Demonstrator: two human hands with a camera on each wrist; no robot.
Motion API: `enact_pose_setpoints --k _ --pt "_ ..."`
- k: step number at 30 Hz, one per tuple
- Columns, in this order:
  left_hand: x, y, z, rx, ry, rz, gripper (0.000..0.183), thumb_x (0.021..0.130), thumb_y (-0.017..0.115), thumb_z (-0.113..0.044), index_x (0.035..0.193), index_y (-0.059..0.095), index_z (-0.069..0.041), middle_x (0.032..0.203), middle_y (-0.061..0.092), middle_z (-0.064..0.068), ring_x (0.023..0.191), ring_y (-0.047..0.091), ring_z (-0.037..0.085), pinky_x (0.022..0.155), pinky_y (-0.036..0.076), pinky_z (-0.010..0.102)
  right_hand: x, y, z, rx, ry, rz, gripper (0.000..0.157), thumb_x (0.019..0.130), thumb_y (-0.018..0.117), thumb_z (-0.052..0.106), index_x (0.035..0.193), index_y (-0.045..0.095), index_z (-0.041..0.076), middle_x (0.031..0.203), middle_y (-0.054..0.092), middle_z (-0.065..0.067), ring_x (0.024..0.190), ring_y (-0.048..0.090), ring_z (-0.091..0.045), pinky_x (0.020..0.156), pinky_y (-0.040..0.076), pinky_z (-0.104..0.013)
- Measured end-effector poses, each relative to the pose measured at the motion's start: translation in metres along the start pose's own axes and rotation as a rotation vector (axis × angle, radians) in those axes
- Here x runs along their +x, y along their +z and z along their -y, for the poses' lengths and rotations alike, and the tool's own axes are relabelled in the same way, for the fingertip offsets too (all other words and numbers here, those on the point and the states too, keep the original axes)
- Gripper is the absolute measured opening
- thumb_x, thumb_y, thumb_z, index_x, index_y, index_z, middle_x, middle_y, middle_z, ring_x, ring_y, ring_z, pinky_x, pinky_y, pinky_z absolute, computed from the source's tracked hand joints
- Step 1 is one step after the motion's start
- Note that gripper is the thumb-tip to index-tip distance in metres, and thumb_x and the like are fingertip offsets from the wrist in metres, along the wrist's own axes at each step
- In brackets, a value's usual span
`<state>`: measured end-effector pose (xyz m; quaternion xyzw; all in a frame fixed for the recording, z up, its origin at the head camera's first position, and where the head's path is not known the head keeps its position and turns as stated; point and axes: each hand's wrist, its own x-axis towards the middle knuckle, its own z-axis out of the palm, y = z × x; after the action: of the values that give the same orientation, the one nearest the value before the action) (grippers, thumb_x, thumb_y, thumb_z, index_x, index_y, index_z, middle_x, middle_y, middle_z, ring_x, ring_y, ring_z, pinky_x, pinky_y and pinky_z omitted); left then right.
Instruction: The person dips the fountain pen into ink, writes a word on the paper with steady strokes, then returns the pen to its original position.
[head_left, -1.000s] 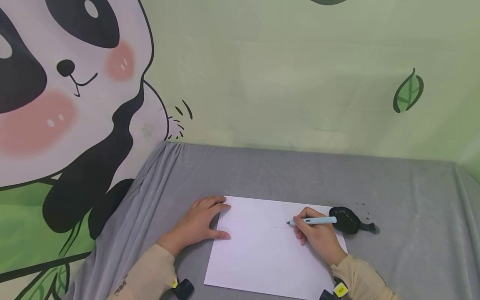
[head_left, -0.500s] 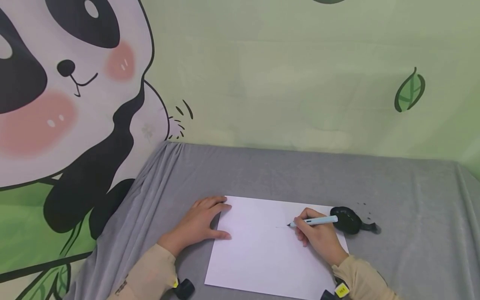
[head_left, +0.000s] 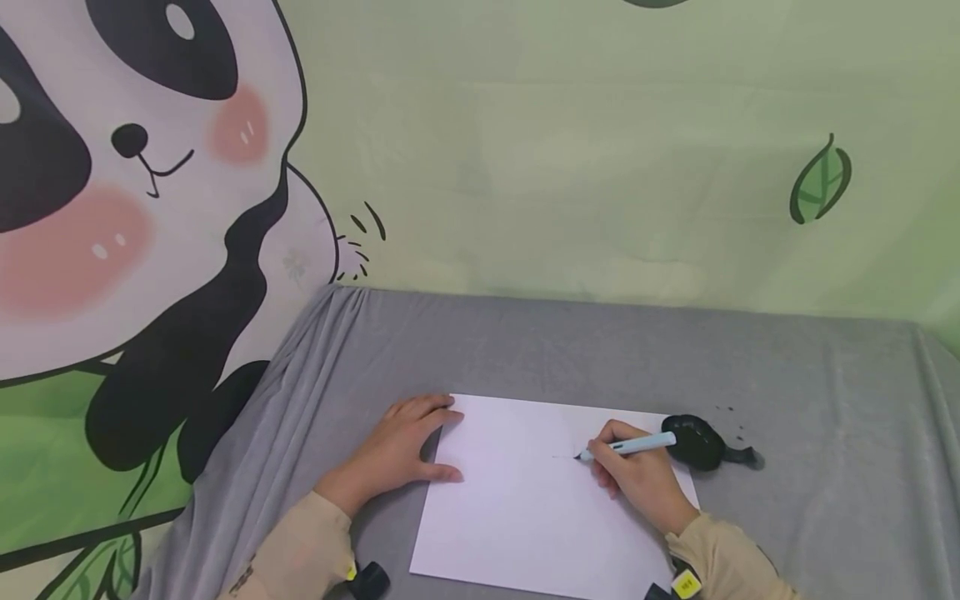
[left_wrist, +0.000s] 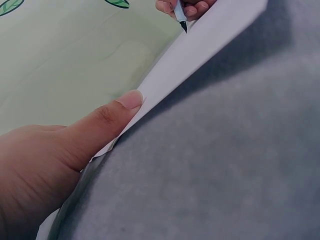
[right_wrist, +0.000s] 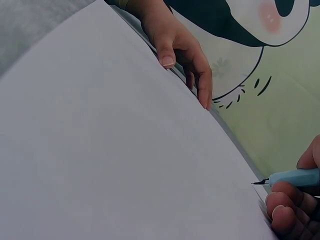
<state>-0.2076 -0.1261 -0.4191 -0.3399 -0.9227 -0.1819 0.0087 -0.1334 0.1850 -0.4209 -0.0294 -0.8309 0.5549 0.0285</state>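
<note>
One likely light, stiff pen [head_left: 639,442] suits the right hand's [head_left: 643,485] pinch near its nib [head_left: 578,456]. The spread left hand [head_left: 393,446] touches paper [head_left: 517,517] short of the worktop's [head_left: 562,346] far edge.

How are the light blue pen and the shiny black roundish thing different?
The slim light blue pen is straight; the shiny black roundish thing bulges. The pen is gripped in the right hand; the black thing lies unheld. Both have a narrow dark end.
</note>
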Motion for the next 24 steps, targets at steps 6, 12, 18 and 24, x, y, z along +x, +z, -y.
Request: enact_pose_setpoints --k 6,12,18,24 --pt "-0.0004 -0.0012 -0.0009 0.012 0.022 -0.016 0.074 0.07 0.08 -0.05 0.13 0.058 -0.013 0.142 0.051 0.011 0.132 0.046 0.032 0.109 0.034 0.052 -0.0009 -0.0008 0.0 -0.033 -0.003 0.007 0.015 0.091 0.061 0.008 0.077 0.056 0.002 0.061 0.057 -0.006 0.047 0.05 -0.009 0.043 0.046 -0.023" --pt "-0.0009 -0.0015 -0.0012 0.008 0.029 -0.019 0.074 0.07 0.08 -0.05 0.13 0.058 -0.013 0.142 0.051 0.011 0.132 0.046 0.032 0.109 0.034 0.052 -0.0018 -0.0015 0.0003 -0.029 -0.024 0.027 0.017 0.09 0.062 0.009 0.076 0.055 0.002 0.059 0.056 -0.005 0.046 0.049 -0.008 0.043 0.045 -0.023" --pt "-0.0006 -0.0003 -0.0002 0.008 0.023 -0.018 0.074 0.07 0.08 -0.051 0.13 0.058 -0.014 0.142 0.05 0.011 0.132 0.045 0.032 0.109 0.033 0.052 -0.0019 -0.0019 0.0011 -0.013 -0.055 0.048 0.018 0.09 0.062 0.009 0.075 0.054 0.002 0.057 0.055 -0.005 0.044 0.047 -0.007 0.041 0.044 -0.023" --pt "-0.0006 -0.0004 0.0004 0.015 0.033 -0.03 0.074 0.069 0.08 -0.051 0.129 0.058 -0.014 0.142 0.051 0.011 0.132 0.046 0.032 0.108 0.034 0.052 -0.0013 -0.0021 0.0004 -0.007 -0.057 0.074 0.018 0.09 0.062 0.009 0.075 0.055 0.002 0.058 0.055 -0.005 0.045 0.047 -0.007 0.041 0.044 -0.023"
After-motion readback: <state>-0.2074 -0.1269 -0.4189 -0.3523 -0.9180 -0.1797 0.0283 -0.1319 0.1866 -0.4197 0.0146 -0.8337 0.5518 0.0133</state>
